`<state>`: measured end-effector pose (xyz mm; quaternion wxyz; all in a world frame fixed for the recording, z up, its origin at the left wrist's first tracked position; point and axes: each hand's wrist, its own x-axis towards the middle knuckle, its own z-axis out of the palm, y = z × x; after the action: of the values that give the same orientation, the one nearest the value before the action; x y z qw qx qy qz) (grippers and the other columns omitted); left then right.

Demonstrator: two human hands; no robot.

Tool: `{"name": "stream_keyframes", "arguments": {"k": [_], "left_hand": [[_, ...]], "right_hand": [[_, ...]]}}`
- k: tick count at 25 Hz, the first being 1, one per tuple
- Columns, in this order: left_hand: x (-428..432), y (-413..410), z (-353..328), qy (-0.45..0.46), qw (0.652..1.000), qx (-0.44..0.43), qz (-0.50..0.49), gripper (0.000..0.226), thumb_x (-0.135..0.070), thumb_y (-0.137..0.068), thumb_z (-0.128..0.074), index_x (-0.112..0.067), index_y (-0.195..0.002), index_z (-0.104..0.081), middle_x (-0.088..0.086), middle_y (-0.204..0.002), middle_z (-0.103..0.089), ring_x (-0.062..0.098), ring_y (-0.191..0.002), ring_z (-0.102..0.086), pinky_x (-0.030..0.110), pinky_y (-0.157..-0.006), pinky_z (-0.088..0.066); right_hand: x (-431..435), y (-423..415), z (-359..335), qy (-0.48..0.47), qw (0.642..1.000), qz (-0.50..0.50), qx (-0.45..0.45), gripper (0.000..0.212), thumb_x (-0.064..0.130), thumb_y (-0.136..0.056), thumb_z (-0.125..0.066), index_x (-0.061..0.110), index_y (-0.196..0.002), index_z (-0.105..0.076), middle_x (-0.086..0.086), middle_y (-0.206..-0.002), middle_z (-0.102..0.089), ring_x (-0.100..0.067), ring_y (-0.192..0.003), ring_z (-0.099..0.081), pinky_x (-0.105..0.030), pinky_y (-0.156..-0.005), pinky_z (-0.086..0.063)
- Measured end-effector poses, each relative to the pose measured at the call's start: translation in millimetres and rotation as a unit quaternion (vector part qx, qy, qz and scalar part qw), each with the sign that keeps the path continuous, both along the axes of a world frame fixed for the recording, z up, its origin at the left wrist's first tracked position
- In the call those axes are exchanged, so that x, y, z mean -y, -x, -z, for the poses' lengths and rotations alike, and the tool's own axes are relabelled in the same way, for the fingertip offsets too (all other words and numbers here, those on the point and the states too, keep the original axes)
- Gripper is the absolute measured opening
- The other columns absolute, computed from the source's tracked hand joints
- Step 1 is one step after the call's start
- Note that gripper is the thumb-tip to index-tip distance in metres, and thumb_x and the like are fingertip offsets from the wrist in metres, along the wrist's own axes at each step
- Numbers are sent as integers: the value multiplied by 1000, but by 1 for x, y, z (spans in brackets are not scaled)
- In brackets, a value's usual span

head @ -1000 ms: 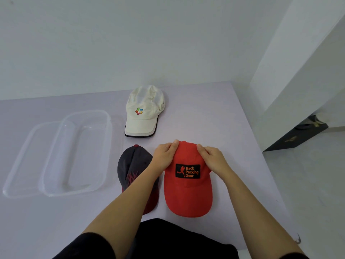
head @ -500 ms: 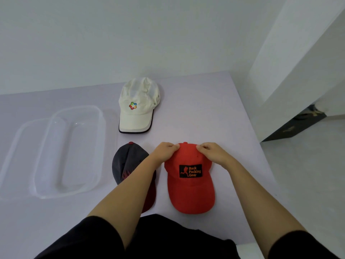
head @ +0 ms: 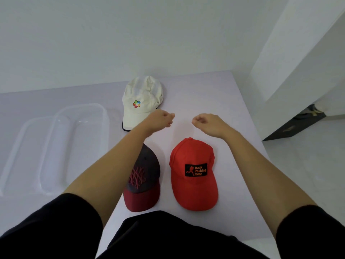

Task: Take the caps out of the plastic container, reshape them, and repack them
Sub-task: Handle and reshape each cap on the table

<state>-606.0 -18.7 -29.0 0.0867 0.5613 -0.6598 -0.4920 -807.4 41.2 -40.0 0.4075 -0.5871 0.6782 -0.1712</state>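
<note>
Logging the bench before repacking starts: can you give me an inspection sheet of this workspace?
Surface: pale lilac table, three caps lying apart on it.
Job's things: white cap at the far side; dark grey cap with a maroon brim and red cap side by side nearest the person; clear plastic container at the left, empty, a clear lid to its left.
Clutter: nothing seen.
Hands: left hand and right hand above the table, fingers curled, holding nothing.
Cables: nothing seen.
Surroundings: white walls; dark object on the floor at the right.
</note>
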Motion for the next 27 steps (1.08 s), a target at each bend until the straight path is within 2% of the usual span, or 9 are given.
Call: {"name": "stream_keyframes", "arguments": {"k": [3, 5, 7, 9, 12, 17, 20, 23, 27], "left_hand": [[15, -20, -9, 41, 999, 12, 4, 36, -33, -96, -45, -4, -100, -66, 6, -100, -66, 19, -94, -64, 31, -89, -45], [22, -39, -7, 84, 995, 60, 12, 32, -30, -95, -43, -6, -79, -59, 6, -83, -61, 20, -81, -56, 30, -77, -43], [25, -57, -5, 119, 986, 117, 26, 32, -26, -96, -38, -6, -76, -52, 9, -77, -54, 21, -78, -46, 28, -68, -35], [26, -74, 3, 128, 979, 154, 38, 36, -26, -99, -34, -5, -103, -62, 13, -101, -62, 25, -93, -52, 28, -77, -36], [30, -101, 17, 132, 975, 176, 43, 44, -25, -101, -34, -11, -142, -40, 13, -142, -47, 31, -126, -46, 33, -101, -35], [44, -126, 49, 113, 972, 192, 80, 55, -15, -96, -45, -4, -145, -23, 17, -151, -28, 34, -133, -37, 37, -104, -35], [58, -139, 74, 53, 972, 210, 97, 86, -7, -88, -54, -7, -150, 6, 14, -159, 8, 33, -142, -22, 38, -110, -34], [64, -141, 90, 61, 959, 244, 129, 97, -3, -85, -57, -11, -148, 18, 13, -158, 17, 32, -140, -25, 39, -105, -41], [65, -135, 99, 163, 930, 312, 103, 85, -10, -87, -57, -9, -149, 1, 15, -150, -17, 31, -122, -39, 38, -86, -47]], "right_hand": [[19, -31, -10, 32, 998, -39, -23, 37, 35, -96, -47, 14, -123, -58, -3, -126, -60, -17, -116, -55, -23, -91, -40], [31, -53, -10, 45, 996, -63, -46, 36, 31, -97, -46, 12, -126, -56, -6, -127, -60, -18, -115, -55, -24, -92, -40], [41, -75, -5, 47, 994, -78, -60, 37, 28, -97, -45, 11, -129, -54, -7, -130, -58, -20, -118, -54, -27, -98, -41], [49, -95, 4, 54, 989, -102, -91, 40, 26, -97, -45, 9, -133, -49, -9, -137, -53, -23, -125, -49, -33, -105, -38], [63, -131, 19, 52, 979, -145, -134, 53, 23, -95, -48, 10, -144, -32, -10, -152, -31, -26, -137, -34, -37, -111, -30], [83, -174, 50, 13, 968, -158, -196, 94, 22, -85, -65, 15, -150, 2, -9, -158, 17, -30, -145, -11, -40, -113, -29], [100, -187, 69, 17, 946, -165, -280, 113, 26, -77, -73, 13, -148, 13, -16, -155, 25, -36, -145, 1, -45, -115, -20], [110, -192, 83, -4, 942, -174, -286, 121, 38, -74, -75, 11, -147, 17, -17, -155, 24, -37, -141, -18, -45, -109, -30], [112, -195, 89, 39, 936, -160, -310, 103, 31, -83, -66, 9, -149, 10, -21, -156, 13, -39, -128, -39, -40, -97, -40]]}}
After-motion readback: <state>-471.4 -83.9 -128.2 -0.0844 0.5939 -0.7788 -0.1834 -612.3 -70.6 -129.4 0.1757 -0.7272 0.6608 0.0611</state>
